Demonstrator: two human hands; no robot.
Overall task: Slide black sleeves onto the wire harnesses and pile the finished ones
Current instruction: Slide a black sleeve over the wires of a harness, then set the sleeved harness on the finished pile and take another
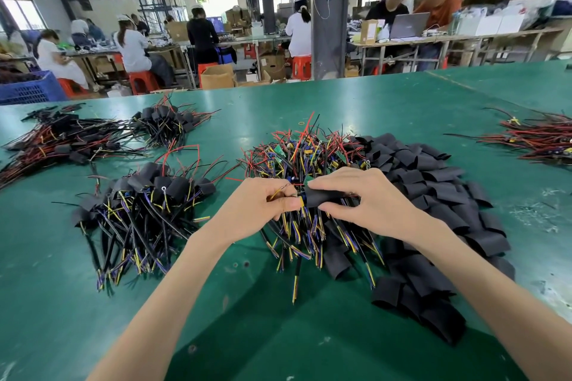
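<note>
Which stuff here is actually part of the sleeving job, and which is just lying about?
In the job:
left hand pinching a harness
right hand gripping a black sleeve
bare harness heap
loose sleeve heap
sleeved pile

Lying about:
blue crate
laptop
cardboard box
red stool

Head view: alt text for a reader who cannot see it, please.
The left hand pinches a wire harness while the right hand grips a black sleeve at its end, over a heap of bare harnesses on a green table. Loose sleeves lie right of the heap, sleeved harnesses left.
</note>
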